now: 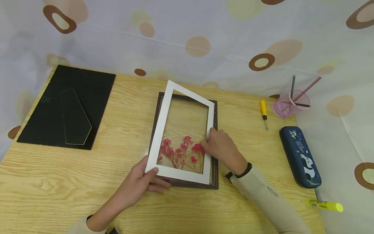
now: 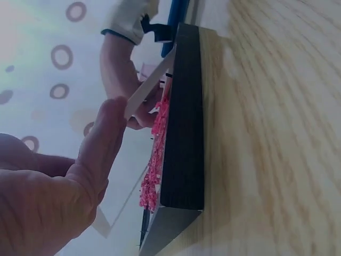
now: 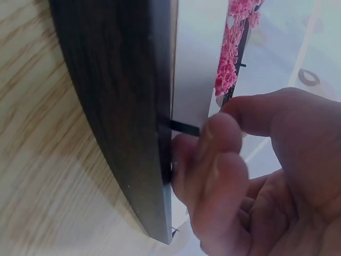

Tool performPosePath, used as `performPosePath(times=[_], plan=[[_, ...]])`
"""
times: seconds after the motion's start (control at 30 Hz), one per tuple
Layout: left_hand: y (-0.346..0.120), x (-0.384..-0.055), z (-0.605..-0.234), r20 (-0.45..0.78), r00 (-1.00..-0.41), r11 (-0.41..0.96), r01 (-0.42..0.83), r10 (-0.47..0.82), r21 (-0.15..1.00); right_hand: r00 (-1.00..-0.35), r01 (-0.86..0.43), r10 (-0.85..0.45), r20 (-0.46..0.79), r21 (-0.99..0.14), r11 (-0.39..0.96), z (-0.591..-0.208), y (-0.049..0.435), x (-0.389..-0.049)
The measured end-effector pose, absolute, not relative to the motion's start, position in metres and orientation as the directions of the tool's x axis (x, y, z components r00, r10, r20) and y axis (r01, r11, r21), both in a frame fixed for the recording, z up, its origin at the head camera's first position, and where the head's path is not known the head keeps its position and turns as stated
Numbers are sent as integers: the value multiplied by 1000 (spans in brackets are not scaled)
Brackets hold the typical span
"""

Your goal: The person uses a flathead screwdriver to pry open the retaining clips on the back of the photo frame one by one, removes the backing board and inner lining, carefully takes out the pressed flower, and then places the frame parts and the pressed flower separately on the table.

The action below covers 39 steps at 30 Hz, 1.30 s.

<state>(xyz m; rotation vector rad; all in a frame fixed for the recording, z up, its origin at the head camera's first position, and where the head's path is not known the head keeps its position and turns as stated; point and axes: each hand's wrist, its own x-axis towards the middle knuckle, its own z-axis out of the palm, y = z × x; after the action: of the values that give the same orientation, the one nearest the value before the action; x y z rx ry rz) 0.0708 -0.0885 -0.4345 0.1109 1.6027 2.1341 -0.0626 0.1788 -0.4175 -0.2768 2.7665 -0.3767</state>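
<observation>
A white photo mat (image 1: pixel 159 130) lies tilted over a dark picture frame (image 1: pixel 215 177), its left side raised above the frame. Inside its opening show pink dried flowers (image 1: pixel 176 153) on thin stems. My left hand (image 1: pixel 137 178) pinches the mat's lower left corner, thumb on top and fingers beneath. At the mat's right side, my right hand (image 1: pixel 223 148) grips the strip with its thumb over the inner edge, beside the flowers. A small dark tab (image 3: pixel 185 127) sticks out of the frame's inner side near the right fingertips in the right wrist view.
The black backing board (image 1: pixel 52 107) with its easel stand lies at the left. Toward the right are a yellow screwdriver (image 1: pixel 264 112), a pink cup (image 1: pixel 283 106) holding pencils, a dark blue panda pencil case (image 1: pixel 301 159) and a yellow glue stick (image 1: pixel 324 205). A patterned curtain borders the table.
</observation>
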Motion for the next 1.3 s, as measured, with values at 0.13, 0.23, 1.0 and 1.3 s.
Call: performPosePath(times=[0.13,0.23,1.0,1.3], plan=[[-91,72,-439,-200,-915,-214,-286,349,934,-920,-123,-227,-319,-313,942,-416,182,-63],[-96,73,-442,-164,-937,-220,-238,307,946,-918,-96,-213,-334,-334,938,-413,186,-62],[-179,59,-453,-8,-996,-110,1,-84,994,-899,13,-156,-409,-381,925,-416,206,-64],[-194,62,-462,-38,-986,-148,-14,-161,989,-897,31,-139,-420,-374,927,-413,222,-61]])
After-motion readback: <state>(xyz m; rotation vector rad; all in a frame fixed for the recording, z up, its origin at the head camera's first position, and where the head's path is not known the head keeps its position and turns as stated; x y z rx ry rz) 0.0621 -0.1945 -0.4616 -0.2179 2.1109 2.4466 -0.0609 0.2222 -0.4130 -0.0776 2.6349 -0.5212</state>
